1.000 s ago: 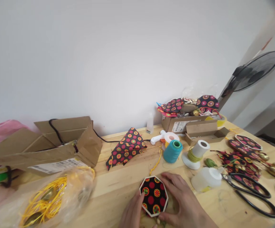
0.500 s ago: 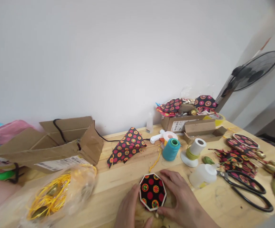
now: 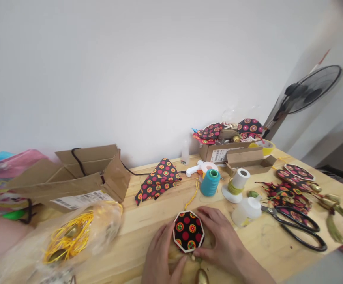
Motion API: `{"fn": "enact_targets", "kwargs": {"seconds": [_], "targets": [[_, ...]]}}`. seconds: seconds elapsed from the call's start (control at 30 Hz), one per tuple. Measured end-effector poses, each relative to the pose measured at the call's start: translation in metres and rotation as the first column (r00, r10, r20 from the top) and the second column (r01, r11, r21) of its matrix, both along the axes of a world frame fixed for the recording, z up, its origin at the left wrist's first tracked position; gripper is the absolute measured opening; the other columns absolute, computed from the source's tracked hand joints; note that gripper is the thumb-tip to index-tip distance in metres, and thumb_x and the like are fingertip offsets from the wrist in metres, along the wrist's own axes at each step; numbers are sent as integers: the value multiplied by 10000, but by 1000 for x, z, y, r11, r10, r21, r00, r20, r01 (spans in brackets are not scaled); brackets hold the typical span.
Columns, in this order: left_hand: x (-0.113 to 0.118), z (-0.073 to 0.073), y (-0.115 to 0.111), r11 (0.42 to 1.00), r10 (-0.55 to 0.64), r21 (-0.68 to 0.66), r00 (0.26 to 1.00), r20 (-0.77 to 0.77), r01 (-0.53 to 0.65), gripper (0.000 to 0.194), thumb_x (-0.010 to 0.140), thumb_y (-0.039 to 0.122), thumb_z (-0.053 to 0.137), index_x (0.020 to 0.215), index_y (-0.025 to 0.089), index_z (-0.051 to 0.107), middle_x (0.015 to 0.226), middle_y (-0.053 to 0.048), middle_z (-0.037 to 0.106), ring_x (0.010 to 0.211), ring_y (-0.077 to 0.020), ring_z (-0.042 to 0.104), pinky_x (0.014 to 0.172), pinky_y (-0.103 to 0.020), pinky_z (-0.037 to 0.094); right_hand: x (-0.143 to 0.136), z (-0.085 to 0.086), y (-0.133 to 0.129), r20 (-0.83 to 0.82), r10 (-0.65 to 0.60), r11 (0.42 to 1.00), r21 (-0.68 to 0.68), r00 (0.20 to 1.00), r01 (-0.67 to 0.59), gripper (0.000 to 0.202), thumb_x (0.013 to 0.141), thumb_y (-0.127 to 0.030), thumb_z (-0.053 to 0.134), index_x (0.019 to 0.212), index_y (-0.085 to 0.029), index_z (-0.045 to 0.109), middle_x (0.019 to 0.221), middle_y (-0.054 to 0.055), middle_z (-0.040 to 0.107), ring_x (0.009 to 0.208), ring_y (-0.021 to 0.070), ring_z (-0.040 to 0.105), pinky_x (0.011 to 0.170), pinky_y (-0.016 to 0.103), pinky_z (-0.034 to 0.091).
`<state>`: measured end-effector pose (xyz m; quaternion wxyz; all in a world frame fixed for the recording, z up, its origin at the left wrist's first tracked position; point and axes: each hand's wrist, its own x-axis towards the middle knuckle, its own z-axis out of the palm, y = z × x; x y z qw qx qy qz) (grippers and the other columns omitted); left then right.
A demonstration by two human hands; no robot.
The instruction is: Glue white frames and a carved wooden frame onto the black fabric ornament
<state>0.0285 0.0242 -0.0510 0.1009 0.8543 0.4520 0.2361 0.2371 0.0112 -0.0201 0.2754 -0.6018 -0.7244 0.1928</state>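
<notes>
An octagonal piece (image 3: 188, 232) of black patterned fabric with a pale rim lies at the front middle, a yellow cord (image 3: 192, 195) running from its top. My left hand (image 3: 161, 252) presses its left edge with the fingers. My right hand (image 3: 220, 238) grips the right edge, its thumb at the lower right corner. Just below the piece is a gold bell (image 3: 201, 276). A teal thread spool (image 3: 210, 183), a white spool with green cord (image 3: 237, 185) and a white bottle (image 3: 246, 212) stand beyond my right hand.
Black-handled scissors (image 3: 298, 225) lie right, near fabric scraps (image 3: 289, 197). An open cardboard box (image 3: 79, 185) and a plastic bag of yellow cord (image 3: 70, 236) are left. Patterned cloth (image 3: 161, 179) lies behind. A person's arm (image 3: 4, 238) shows at far left.
The view has shifted slightly, and the gold bell below the octagonal piece has come more into sight. Both hands remain at the piece's edges.
</notes>
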Motion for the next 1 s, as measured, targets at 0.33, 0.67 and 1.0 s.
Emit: {"fn": "enact_targets", "kwargs": {"seconds": [0.33,0.67,1.0], "targets": [[2,1,0,999,38,5,999,17,-38,519,771,291,504,1249,132,379,1223,-142,558,1125,-255,514,891,-419,482,-1,2,-1,-21,-5,1000,-7,1000,5,783,475,-421,785,1179,-196,526,1213,108,507,1103,295,444,934,420,377],[0,3,1,998,-5,59,1000,29,3,555,764,269,522,1267,145,322,1217,-147,561,1116,-238,525,877,-391,496,1,7,-2,-55,21,999,-31,998,-23,810,466,-398,794,1192,-158,523,1218,125,503,1119,295,436,950,406,372],[2,7,0,998,-13,67,999,30,11,557,756,258,529,1260,157,313,1218,-141,561,1115,-234,526,881,-388,493,1,8,-4,-71,11,1000,-25,997,-13,760,489,-338,782,1187,-178,529,1229,115,500,1126,291,436,953,419,369]]}}
